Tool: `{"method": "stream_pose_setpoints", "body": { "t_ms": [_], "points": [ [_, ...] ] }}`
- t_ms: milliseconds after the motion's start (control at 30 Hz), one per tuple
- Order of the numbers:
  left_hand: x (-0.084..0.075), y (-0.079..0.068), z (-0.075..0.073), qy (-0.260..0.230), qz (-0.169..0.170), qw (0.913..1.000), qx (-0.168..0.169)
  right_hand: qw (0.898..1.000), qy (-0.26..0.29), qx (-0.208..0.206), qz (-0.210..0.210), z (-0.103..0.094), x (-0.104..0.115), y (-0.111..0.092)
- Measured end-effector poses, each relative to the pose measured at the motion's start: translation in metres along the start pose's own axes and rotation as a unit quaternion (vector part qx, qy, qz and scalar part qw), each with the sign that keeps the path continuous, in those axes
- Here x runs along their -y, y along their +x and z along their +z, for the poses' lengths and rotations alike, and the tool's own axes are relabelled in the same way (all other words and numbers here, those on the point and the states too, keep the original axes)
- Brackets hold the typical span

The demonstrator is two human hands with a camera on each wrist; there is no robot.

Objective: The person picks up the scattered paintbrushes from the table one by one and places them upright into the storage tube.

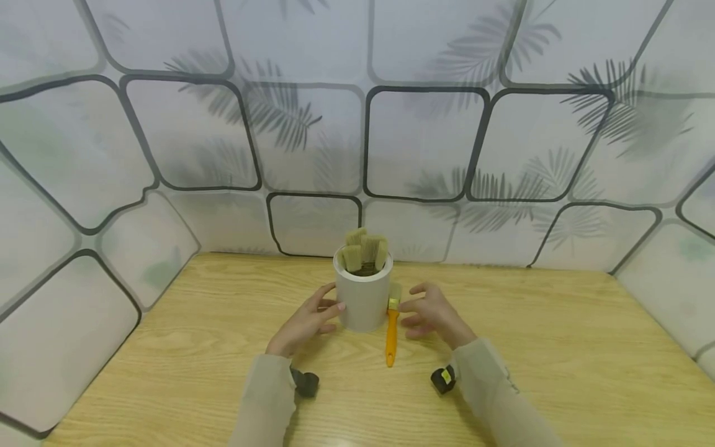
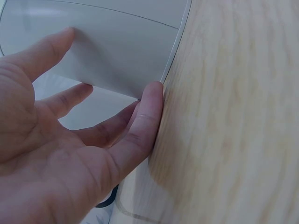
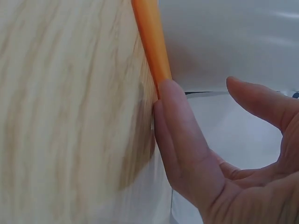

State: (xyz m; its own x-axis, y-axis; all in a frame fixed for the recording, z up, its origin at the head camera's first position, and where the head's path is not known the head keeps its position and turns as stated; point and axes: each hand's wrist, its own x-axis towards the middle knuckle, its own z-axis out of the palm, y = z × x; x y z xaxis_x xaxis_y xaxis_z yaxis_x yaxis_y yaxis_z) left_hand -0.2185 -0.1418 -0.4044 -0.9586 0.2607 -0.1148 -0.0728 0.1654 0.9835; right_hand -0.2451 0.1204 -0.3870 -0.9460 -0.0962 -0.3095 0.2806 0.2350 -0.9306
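A white cylindrical holder (image 1: 363, 304) stands upright on the table with several brushes (image 1: 371, 249) in it, bristles up; their handles are hidden inside. My left hand (image 1: 309, 320) is at the holder's left side, fingers spread and slightly bent. In the left wrist view its thumb and fingertips lie right at the holder's wall (image 2: 121, 51). Flat on the table, just right of the holder, lies a paintbrush (image 1: 392, 338) with an orange handle, bristles pointing away from me. My right hand (image 1: 438, 318) is beside it, fingers loosely bent, fingertips (image 3: 170, 93) close to the orange handle (image 3: 154, 42).
The light wooden table (image 1: 558, 347) extends to both sides. Behind it rises a pale wall (image 1: 424, 143) with dark outlines and a leaf pattern, close to the holder's back. Black wrist cameras (image 1: 305, 383) sit below both sleeves.
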Motion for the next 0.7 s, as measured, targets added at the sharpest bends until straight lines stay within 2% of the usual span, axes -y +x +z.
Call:
{"method": "stream_pose_setpoints", "body": {
  "t_ms": [467,700],
  "points": [
    [0.000,0.001,0.001,-0.004,-0.004,1.0000,-0.002,0.999,0.011,0.001,-0.034,0.010,-0.003,0.003],
    [-0.001,0.000,0.001,-0.001,-0.008,1.0000,-0.006,0.999,-0.034,0.007,-0.042,0.016,-0.002,0.005]
  ]
}}
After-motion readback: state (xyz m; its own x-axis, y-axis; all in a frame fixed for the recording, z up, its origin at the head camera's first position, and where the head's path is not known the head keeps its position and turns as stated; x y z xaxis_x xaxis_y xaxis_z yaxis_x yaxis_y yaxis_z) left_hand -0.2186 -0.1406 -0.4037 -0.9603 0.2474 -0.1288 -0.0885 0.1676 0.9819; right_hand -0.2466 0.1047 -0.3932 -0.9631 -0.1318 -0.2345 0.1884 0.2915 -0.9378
